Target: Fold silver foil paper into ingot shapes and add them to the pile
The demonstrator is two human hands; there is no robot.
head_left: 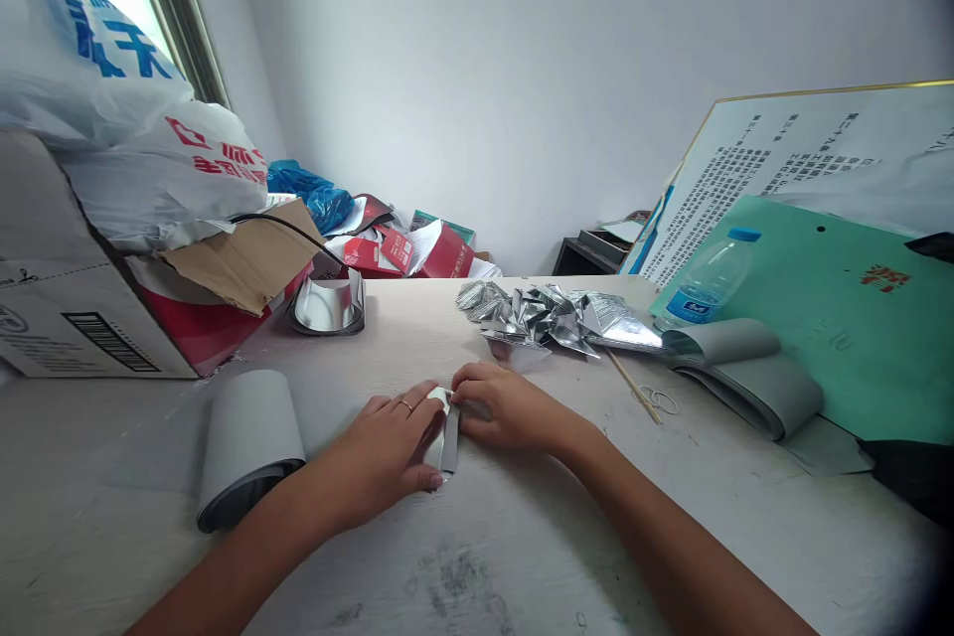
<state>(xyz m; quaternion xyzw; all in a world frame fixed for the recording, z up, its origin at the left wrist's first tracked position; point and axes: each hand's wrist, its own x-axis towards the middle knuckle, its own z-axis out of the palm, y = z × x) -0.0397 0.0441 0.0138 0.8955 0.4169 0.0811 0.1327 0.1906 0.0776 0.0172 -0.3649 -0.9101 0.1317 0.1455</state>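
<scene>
On the table in front of me lies a small folded piece of silver foil sheet point(450, 437), its grey edge strip facing right. My left hand point(392, 452), with a ring on one finger, spans it from the left. The fingers are bent over its upper part and the thumb presses near its lower end. My right hand point(507, 407) is closed, its fingertips pinching the upper right edge. The palms hide part of the foil's left side. Beyond my hands sits a pile of crumpled and folded silver foil pieces point(552, 316).
A grey roll of sheet point(253, 437) stands by my left forearm, another silver roll point(326, 306) farther back. At right are a folded grey sheet point(745, 373), a plastic bottle point(708, 280), a thin stick point(633, 386) and a green board point(857, 328). A cardboard box point(89, 318) is at left.
</scene>
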